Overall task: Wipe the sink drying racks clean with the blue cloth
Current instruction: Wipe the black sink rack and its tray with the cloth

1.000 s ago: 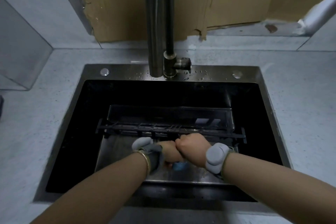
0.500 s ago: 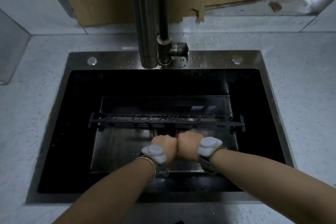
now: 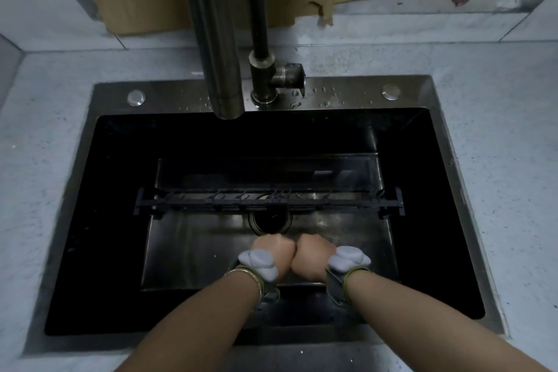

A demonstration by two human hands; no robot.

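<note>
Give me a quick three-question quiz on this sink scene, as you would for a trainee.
1. True or false: the left hand and right hand touch the drying rack.
2. What shows between the rack and the hands? A: drain. B: sponge. C: cup.
3. How do the two hands sit relative to each other?
Key: 1 false, they are on the near side of it, apart from it. 2 A. 3 fisted, side by side, touching.

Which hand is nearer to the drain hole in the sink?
Left. The left hand is directly before the drain hole, towards the person; the right hand lies off to its right.
</note>
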